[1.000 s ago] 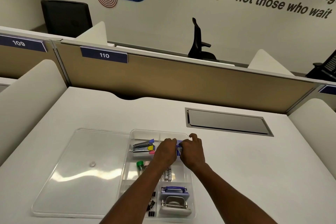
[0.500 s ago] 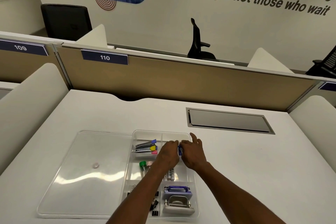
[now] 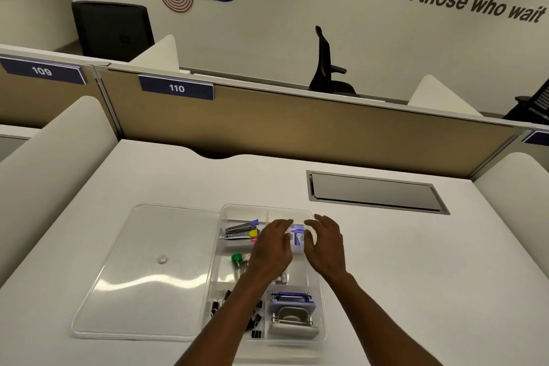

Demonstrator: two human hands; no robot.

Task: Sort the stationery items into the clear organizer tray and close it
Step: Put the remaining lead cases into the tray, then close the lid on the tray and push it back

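Both hands hover open above the far right compartment of the clear plastic organizer tray (image 3: 319,303). A small blue-and-white box (image 3: 298,235) lies between the left hand (image 3: 271,249) and the right hand (image 3: 325,245). A flat clear lid (image 3: 154,273) lies left of the left hand.

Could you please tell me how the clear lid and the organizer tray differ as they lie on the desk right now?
The lid is a flat sheet lying left of the tray, bare apart from a small knob; the tray is walled, split into compartments and holds stationery. Both hands hover over the tray; none touches the lid. Both are clear plastic, side by side.
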